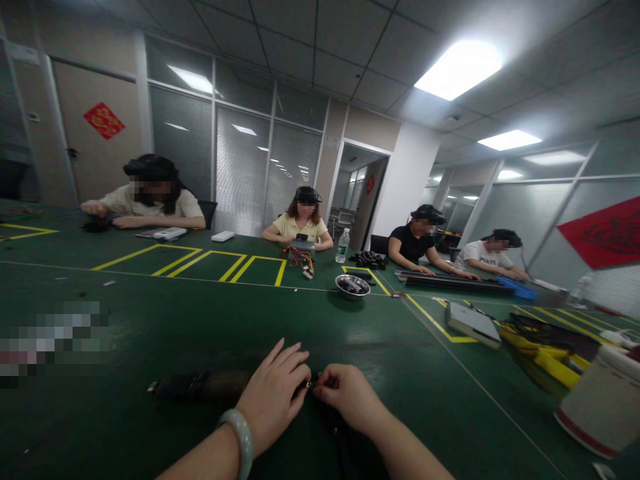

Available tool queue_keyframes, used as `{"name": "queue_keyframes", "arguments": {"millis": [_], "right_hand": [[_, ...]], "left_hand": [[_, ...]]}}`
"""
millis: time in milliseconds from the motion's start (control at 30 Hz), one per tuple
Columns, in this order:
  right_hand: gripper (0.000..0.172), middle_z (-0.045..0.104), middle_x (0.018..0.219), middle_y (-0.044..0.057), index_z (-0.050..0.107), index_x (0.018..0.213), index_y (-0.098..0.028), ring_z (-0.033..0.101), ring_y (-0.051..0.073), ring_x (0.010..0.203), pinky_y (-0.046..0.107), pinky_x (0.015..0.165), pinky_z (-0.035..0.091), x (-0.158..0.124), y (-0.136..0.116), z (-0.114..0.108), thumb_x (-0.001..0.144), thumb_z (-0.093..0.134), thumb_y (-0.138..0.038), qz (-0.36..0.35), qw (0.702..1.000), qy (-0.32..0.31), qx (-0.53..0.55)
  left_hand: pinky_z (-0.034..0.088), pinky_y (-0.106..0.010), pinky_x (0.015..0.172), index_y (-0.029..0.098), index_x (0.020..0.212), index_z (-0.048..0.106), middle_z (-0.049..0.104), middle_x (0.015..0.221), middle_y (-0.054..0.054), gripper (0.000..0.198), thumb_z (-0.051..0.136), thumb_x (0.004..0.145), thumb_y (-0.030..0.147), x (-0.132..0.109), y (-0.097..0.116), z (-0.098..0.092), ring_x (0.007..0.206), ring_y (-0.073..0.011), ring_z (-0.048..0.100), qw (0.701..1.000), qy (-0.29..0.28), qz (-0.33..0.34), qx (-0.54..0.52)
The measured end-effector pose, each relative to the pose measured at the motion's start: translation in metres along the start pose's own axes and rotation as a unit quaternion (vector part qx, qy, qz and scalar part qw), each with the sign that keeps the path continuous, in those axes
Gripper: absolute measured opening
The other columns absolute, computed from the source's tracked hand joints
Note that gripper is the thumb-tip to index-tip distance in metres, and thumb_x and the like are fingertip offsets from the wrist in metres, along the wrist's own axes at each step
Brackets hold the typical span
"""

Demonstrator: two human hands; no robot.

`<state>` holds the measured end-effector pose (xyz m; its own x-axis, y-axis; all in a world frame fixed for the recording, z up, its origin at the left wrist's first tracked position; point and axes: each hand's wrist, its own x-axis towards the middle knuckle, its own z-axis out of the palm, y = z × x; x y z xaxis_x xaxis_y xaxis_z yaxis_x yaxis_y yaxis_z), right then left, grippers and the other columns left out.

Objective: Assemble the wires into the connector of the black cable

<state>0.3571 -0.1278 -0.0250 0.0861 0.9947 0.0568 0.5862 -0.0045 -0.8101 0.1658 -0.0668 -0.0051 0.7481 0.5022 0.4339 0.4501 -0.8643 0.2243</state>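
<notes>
My left hand (277, 387), with a pale green bangle (239, 437) at the wrist, has thumb and index finger closed at a small brass-coloured metal piece (309, 385). Its other fingers stretch forward. Close beside it, my right hand (353, 395) is pinched, its fingertips almost meeting the left ones; what they hold is dark and too small to name. A dark strip (336, 433) runs below the right hand toward me, its kind unclear. A dark cylindrical tool with a metal tip (200, 387) lies on the green table, partly behind my left hand.
A metal bowl (353, 287) of dark parts stands ahead, near a water bottle (343, 246) and a heap of black pieces (369, 260). On the right are a grey box (473, 323), a yellow-black bag (545, 353) and a white container (603, 400). Several co-workers sit across the table.
</notes>
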Motion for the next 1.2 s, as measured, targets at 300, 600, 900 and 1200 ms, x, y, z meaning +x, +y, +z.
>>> {"name": "queue_keyframes", "arguments": {"millis": [300, 600, 900, 1200], "right_hand": [[0.007, 0.063, 0.068, -0.002, 0.068, 0.075, -0.017, 0.052, 0.011, 0.061, 0.019, 0.055, 0.035, 0.001, -0.002, -0.001, 0.073, 0.067, -0.023, 0.002, 1.000, 0.006, -0.027], [0.008, 0.064, 0.069, -0.002, 0.068, 0.077, -0.017, 0.053, 0.010, 0.062, 0.019, 0.054, 0.035, 0.002, 0.004, 0.000, 0.075, 0.067, -0.024, -0.004, 1.000, -0.007, -0.012], [0.008, 0.064, 0.069, -0.002, 0.068, 0.078, -0.017, 0.053, 0.011, 0.062, 0.019, 0.053, 0.035, 0.001, 0.003, -0.001, 0.075, 0.067, -0.025, 0.003, 1.000, 0.000, -0.016], [0.006, 0.063, 0.067, -0.002, 0.068, 0.075, -0.017, 0.052, 0.011, 0.061, 0.019, 0.055, 0.035, 0.000, -0.002, -0.001, 0.074, 0.067, -0.023, 0.001, 1.000, -0.003, -0.011]], "left_hand": [[0.031, -0.047, 0.110, 0.026, 0.091, 0.060, 0.062, 0.120, 0.000, 0.019, 0.053, 0.078, 0.013, -0.001, -0.003, 0.006, 0.117, -0.0211, 0.053, 1.000, -0.014, -0.013, -0.014], [0.031, -0.043, 0.108, 0.026, 0.097, 0.057, 0.062, 0.114, 0.000, 0.023, 0.050, 0.078, 0.014, -0.001, -0.004, 0.009, 0.110, -0.0199, 0.055, 0.999, -0.023, -0.023, -0.024], [0.044, -0.036, 0.085, 0.026, 0.100, 0.056, 0.062, 0.105, -0.002, 0.026, 0.048, 0.079, 0.015, 0.000, 0.002, 0.002, 0.096, -0.0206, 0.058, 0.998, -0.047, -0.042, -0.017], [0.043, -0.036, 0.086, 0.027, 0.105, 0.055, 0.062, 0.105, -0.001, 0.028, 0.050, 0.079, 0.016, 0.000, -0.001, 0.005, 0.097, -0.0203, 0.057, 0.998, -0.036, -0.044, -0.027]]}}
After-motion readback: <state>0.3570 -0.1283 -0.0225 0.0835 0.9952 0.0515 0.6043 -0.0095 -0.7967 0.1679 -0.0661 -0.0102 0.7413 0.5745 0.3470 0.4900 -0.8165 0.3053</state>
